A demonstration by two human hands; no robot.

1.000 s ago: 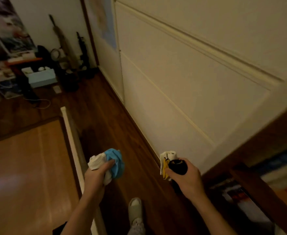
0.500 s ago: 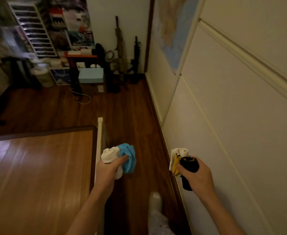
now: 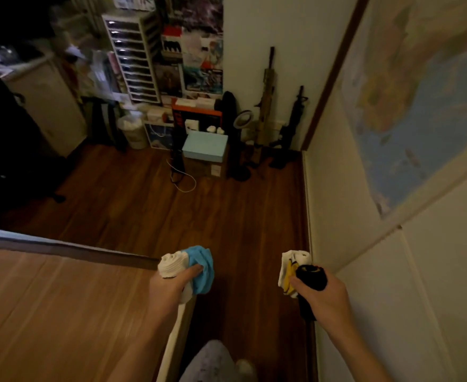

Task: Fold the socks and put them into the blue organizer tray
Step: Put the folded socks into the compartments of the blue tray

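We are carrying two sock bundles in each hand. The left hand (image 3: 171, 288) curls its fingers round a tightly rolled white ribbed sock (image 3: 169, 267) and a loosely bunched bright blue knit sock (image 3: 202, 267), with the thumb laid across both. The right hand (image 3: 322, 297) grips a rolled black sock (image 3: 311, 277) and has a folded white-and-yellow sock (image 3: 287, 271) pinched beside it. All four hang over the dark wooden plank floor (image 3: 227, 216), just past the edge of the pale wooden surface (image 3: 47, 312).

We cannot pick out the tray for certain. A pale blue rectangular box (image 3: 204, 146) by the far wall, well apart from us, may be it.

We judge this to be the carrying step. Soft knit squashes and springs back, so we should hold an even squeeze until we arrive. The blue bundle looks the likeliest to unroll or slip. At the tray we would set the rolls down one at a time, letting go of each only once it is seated.
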